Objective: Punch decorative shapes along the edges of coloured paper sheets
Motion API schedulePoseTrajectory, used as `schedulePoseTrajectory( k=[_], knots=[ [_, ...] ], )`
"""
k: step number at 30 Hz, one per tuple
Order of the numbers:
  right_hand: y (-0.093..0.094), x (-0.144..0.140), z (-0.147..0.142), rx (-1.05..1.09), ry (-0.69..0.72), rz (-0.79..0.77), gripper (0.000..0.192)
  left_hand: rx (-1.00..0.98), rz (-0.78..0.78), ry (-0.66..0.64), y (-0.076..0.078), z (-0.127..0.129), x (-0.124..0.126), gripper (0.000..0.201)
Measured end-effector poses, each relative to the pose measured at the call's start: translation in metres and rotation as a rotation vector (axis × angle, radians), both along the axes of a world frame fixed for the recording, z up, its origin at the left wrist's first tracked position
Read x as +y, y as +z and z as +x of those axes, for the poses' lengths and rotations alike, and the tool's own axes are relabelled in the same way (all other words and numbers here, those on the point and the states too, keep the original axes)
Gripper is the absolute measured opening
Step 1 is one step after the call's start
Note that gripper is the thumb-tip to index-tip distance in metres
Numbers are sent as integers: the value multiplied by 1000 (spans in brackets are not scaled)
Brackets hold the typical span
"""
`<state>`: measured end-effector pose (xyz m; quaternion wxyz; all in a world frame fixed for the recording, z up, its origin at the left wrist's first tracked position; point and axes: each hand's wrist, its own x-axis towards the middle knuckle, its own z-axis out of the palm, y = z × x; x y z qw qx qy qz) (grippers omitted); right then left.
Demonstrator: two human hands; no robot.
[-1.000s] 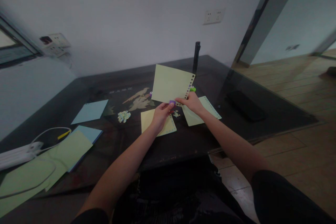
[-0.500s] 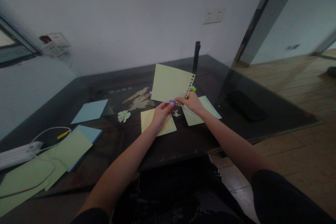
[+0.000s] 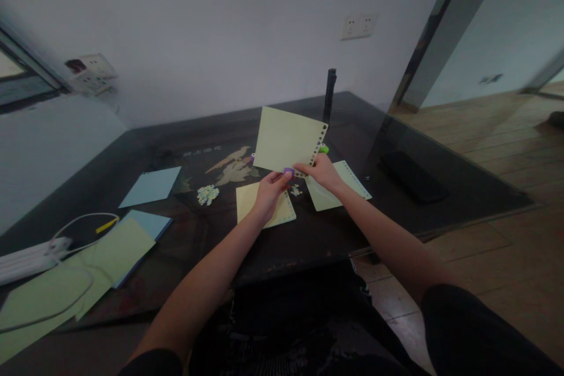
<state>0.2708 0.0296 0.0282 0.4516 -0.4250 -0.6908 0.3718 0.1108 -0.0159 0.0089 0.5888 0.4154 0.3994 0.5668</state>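
Note:
I hold a pale green paper sheet (image 3: 284, 138) upright over the dark glass table (image 3: 308, 235). A row of punched holes runs down its right edge. My right hand (image 3: 324, 171) pinches the sheet's lower right corner. At the sheet's bottom edge, my left hand (image 3: 269, 192) grips a small purple punch (image 3: 289, 172). A green punch (image 3: 324, 149) shows just behind the sheet's right edge. Two other punched sheets lie flat below: a yellow one (image 3: 247, 195) under my left hand and a green one (image 3: 348, 179) under my right.
Paper confetti (image 3: 207, 194) lies in a heap left of the hands. Blue sheets (image 3: 150, 186) and green sheets (image 3: 112, 252) lie at the table's left, with a white power strip (image 3: 26, 258) and cable. A black stand (image 3: 329, 95) rises at the back. A dark phone (image 3: 412, 176) lies right.

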Motion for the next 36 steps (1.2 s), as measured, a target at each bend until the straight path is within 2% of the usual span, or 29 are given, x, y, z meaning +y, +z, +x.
schedulePoseTrajectory(
  k=[19, 25, 36],
  knots=[
    [0, -1, -1, -18, -3, 26, 31, 106, 79, 85, -2, 0, -1, 32],
    [1, -1, -2, 1, 26, 66, 31, 94, 111, 106, -2, 1, -1, 32],
    [2, -4, -2, 6, 8, 47, 27, 81, 164, 132, -1, 2, -1, 31]
  ],
)
